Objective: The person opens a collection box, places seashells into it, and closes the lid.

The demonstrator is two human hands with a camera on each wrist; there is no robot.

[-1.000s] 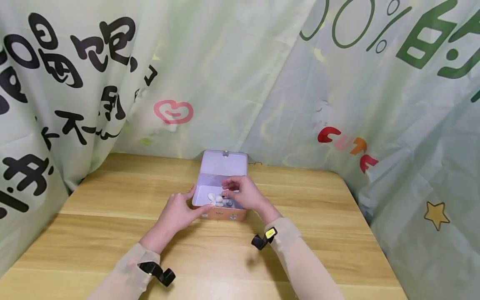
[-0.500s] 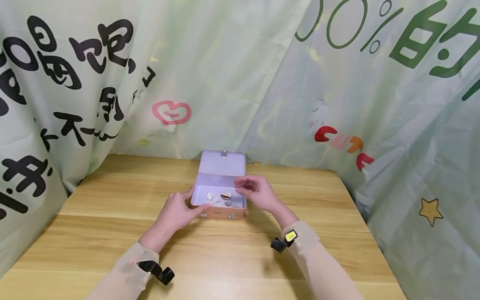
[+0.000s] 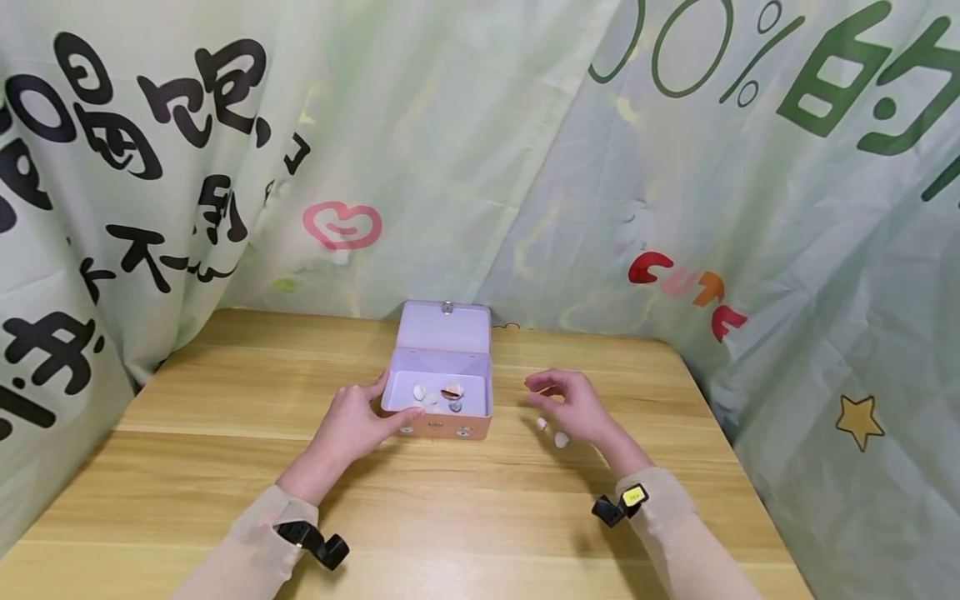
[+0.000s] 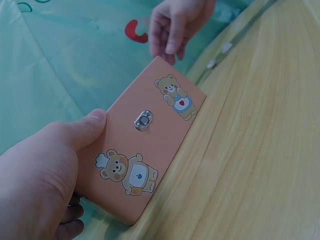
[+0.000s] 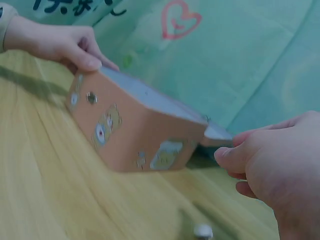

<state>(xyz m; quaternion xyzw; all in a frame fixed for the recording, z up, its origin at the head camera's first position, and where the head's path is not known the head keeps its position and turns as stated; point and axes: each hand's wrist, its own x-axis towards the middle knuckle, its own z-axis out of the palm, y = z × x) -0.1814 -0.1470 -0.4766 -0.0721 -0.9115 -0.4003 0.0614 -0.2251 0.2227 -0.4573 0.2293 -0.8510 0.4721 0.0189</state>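
Note:
An open tin box [image 3: 437, 426], orange outside and lilac inside, stands on the table with its lid raised toward the back. My left hand [image 3: 358, 423] grips its left front corner, thumb on the front rim; in the left wrist view the box front [image 4: 127, 145] shows bear pictures and a metal clasp. Several small shell-like pieces lie inside, among them a brown-striped piece [image 3: 452, 391] and a white piece [image 3: 418, 392]. To the right of the box, my right hand [image 3: 573, 406] hovers with bent fingers apart from the thumb and nothing visible between them. Two small white pieces [image 3: 561, 439] lie below it.
The wooden table [image 3: 450, 517] has a patterned curtain [image 3: 450, 167] hanging behind it and along both sides. The lid [image 3: 444, 327] stands close to the curtain at the back edge. Dark cameras [image 3: 315, 546] are strapped to both wrists.
My right hand has moved out of the box and off to the right, uncovering the striped piece inside and two white pieces on the table. My left hand keeps its grip on the box.

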